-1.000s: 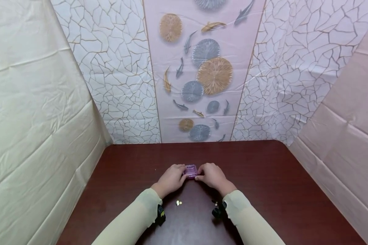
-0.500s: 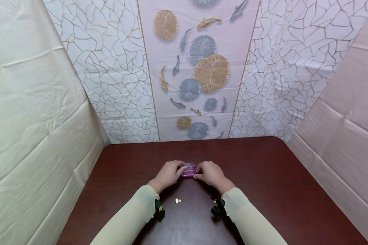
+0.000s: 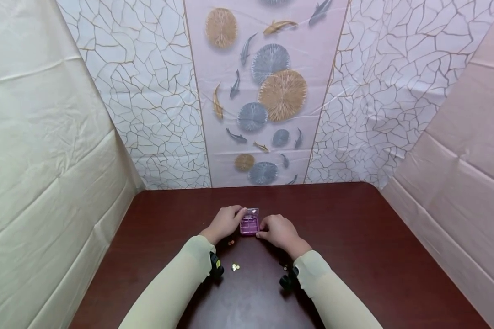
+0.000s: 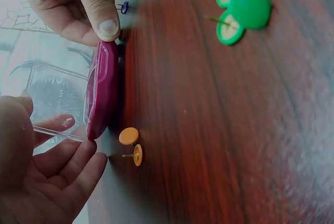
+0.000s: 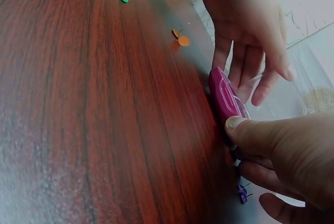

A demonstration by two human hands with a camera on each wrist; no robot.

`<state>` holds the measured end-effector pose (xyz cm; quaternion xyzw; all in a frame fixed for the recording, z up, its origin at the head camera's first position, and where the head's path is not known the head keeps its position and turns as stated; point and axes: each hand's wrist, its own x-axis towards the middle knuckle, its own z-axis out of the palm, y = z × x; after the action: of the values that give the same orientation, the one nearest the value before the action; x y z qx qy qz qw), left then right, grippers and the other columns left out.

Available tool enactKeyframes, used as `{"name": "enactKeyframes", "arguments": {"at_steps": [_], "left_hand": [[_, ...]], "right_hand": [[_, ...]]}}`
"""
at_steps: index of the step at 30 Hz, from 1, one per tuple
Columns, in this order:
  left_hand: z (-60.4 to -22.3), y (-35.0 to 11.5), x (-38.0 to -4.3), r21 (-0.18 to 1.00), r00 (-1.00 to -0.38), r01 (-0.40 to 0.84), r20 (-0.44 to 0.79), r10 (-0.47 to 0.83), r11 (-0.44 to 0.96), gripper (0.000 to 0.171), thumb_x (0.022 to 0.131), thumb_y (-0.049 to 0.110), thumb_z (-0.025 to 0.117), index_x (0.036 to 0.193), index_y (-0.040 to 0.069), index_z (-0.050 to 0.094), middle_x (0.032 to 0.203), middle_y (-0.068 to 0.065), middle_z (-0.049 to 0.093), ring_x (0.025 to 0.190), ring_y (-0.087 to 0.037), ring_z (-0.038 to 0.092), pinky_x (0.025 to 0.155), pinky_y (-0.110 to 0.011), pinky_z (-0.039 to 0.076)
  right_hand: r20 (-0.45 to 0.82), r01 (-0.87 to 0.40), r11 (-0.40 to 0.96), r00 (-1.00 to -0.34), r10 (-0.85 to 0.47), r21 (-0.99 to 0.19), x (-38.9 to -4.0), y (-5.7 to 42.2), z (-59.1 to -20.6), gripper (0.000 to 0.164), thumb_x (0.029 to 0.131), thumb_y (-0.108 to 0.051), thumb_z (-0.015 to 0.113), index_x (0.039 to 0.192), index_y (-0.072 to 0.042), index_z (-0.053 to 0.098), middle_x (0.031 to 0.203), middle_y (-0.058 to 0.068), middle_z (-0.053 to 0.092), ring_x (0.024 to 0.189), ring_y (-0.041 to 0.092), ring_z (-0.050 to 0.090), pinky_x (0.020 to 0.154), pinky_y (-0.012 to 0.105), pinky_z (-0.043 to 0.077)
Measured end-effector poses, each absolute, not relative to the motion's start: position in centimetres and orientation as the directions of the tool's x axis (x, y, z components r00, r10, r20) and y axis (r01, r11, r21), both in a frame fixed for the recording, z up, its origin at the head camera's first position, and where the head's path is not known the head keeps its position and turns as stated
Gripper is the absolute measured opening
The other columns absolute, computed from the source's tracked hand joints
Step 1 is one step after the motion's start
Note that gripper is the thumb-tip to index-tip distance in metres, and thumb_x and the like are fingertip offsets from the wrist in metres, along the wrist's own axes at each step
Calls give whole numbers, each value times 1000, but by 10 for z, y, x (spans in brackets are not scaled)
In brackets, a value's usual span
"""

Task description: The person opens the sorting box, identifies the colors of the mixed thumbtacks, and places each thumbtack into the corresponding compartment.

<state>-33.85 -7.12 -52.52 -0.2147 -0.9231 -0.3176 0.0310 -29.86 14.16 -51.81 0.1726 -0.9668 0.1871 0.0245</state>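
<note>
A small magenta plastic case with compartments rests on the table between both hands. Its clear hinged lid stands raised at the far side. My left hand holds the lid between thumb and fingers, with some fingertips against the side of the case. On the other side my right hand pinches the base, its thumb pressed on the front corner. Two orange thumbtacks lie near the left hand. By the right hand are purple thumbtacks, partly hidden in the head view.
Several green thumbtacks lie closer to the front on the dark reddish wooden table. Small pieces by the right wrist are too small to make out. A patterned cloth hangs behind the table, with plain cloth at both sides.
The lid has swung up and back from over the base, with the left hand moving away along with it. The right hand stays on the base. Orange thumbtacks beside the left hand have come into view.
</note>
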Motion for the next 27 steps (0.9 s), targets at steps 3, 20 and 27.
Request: {"name": "enactKeyframes", "arguments": {"at_steps": [3,20,27], "left_hand": [[-526,-71,-337,600,-909,401,168,381,692,42,104,44,40,112,14,67,95,-1,70,80,-11,58,76,-39,53],[-532,-92,-314,562,-937,350,229,265,749,51,98,46,54,135,11,57,125,-11,64,112,-21,55,97,-48,49],[-528,-118,-288,496,-928,367,250,276,787,36,93,40,62,118,15,68,100,-3,67,88,-16,57,80,-43,53]], "right_hand": [[92,-336,874,-941,-325,-352,-297,141,-517,20,79,-42,79,75,-25,70,75,-10,68,64,8,55,63,37,53],[155,-362,839,-932,-328,-406,-299,177,-512,10,86,-33,75,91,-25,77,91,-9,73,85,6,61,80,39,56],[88,-354,847,-933,-348,-397,-293,205,-505,7,85,-28,76,91,-24,76,86,-12,71,80,5,59,79,39,55]]}}
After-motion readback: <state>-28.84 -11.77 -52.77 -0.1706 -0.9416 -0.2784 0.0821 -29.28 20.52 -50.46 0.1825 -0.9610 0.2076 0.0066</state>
